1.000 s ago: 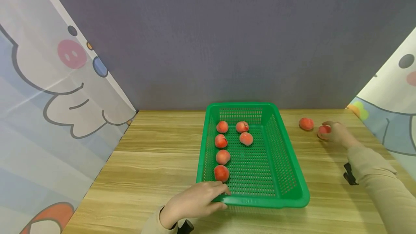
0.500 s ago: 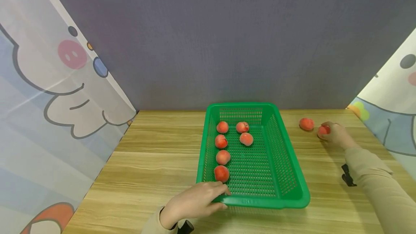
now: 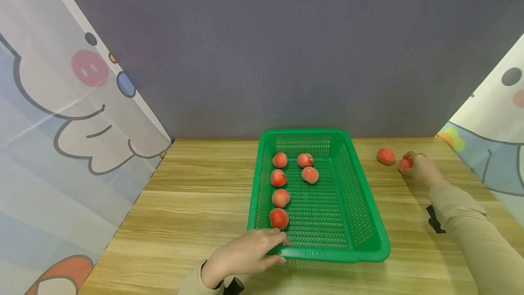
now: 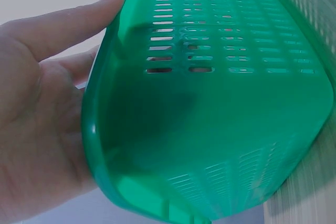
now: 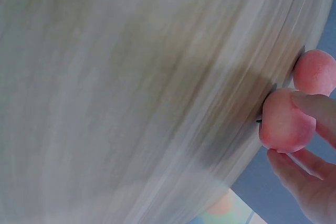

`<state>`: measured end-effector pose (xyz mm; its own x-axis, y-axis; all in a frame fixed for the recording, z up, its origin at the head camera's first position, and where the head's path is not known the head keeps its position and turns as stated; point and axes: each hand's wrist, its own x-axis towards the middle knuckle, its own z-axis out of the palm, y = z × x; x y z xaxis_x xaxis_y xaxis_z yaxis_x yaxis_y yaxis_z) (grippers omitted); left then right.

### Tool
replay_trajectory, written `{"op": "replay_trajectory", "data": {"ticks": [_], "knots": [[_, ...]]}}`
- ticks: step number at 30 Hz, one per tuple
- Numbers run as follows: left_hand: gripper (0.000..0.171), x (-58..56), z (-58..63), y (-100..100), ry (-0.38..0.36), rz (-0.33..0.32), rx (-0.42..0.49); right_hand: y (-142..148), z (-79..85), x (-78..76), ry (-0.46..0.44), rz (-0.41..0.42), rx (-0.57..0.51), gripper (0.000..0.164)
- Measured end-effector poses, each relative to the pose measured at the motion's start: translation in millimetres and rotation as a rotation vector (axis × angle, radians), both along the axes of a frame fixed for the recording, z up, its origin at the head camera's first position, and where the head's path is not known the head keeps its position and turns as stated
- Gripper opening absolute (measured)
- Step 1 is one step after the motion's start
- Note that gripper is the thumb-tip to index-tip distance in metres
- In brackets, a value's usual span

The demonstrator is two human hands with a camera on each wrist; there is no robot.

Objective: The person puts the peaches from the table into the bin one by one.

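My left hand (image 3: 248,252) grips the near-left rim of a green perforated plastic basket (image 3: 323,253). In the left wrist view the thumb (image 4: 79,27) lies on the outer side of the rim, while the fingers pass behind it and are partly hidden. At the right of the table, my right hand (image 3: 427,168) holds a peach (image 3: 405,166) between thumb and fingers. The right wrist view shows this peach (image 5: 286,121) at or just over the wood; I cannot tell whether it touches. A second peach (image 3: 386,156) lies just to its left.
Inside the basket, several peaches (image 3: 280,198) line the left side, and two more, such as this peach (image 3: 310,175), sit at the back middle. The wooden table (image 3: 196,213) meets a grey wall (image 3: 286,58) behind. Cartoon-printed sheets (image 3: 37,149) flank both sides.
My right hand has shifted slightly to the left with the peach between its fingers. The left hand, the basket and the other peaches have stayed where they were.
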<state>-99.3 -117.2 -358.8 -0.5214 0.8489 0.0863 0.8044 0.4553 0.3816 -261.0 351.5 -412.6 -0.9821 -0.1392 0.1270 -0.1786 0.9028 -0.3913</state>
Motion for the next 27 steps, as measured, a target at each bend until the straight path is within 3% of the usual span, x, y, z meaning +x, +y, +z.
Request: {"op": "replay_trajectory", "data": {"ticks": [16, 27], "knots": [[0.021, -1.1, -1.2, 0, 0.002, -0.003, 0.003, -3, 2.3, -3.4, -0.023, 0.005, 0.030, 0.042], [0.020, 0.2, -0.9, 0, 0.014, 0.003, 0.003, -5, 8.8, 7.4, 0.032, 0.014, -0.001, 0.047]]}}
